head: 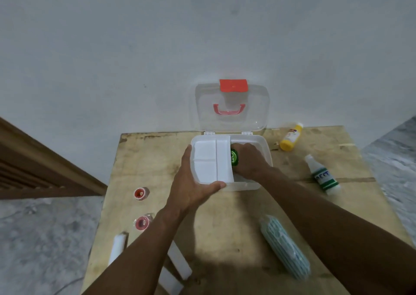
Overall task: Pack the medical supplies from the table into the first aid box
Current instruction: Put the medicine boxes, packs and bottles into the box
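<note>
Right hand [249, 161] nearer: your fingers [244, 147] wrap the green container [234, 157] low in the first aid box [266, 152], just right of the white insert tray [209, 159] your left hand [191, 182] grips, offset leftward.

Left hand [191, 186] gripping, right hand [249, 159] apparently curled

Nothing reads clearly. The white bottle [324, 177] right of the first aid box [267, 150] carries a green label with blurred letters. The green can [234, 157] inside the box shows unreadable white marks.
</note>
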Available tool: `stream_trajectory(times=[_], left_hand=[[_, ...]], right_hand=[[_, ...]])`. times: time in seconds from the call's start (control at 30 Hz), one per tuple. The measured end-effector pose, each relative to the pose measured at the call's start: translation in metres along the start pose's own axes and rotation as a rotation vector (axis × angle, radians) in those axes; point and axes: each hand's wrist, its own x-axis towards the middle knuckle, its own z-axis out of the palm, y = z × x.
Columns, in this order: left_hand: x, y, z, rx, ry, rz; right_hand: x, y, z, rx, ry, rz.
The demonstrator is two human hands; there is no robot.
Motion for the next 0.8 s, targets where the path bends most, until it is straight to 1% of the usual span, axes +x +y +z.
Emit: stream_trajectory(times=[0.37, 0.5, 0.63, 0.8], left_hand=[[0.002, -0.005, 0.010, 0.025, 0.028, 0.007], [0.001, -0.004, 0.010, 0.026, 0.017, 0.000], [-0.002, 0.003, 0.009, 0.037, 0.006, -0.005], [-0.003, 0.002, 0.006, 0.039, -0.006, -0.018]], right_hand=[[0.011, 0.009, 0.003, -0.008, -0.043, 0.006], [-0.005, 0.006, -0.010, -0.010, -0.011, 0.023], [-0.025, 0.005, -0.027, -0.013, 0.105, 0.050], [-0.073, 0.000, -0.049, 0.076, 0.378, 0.064]])
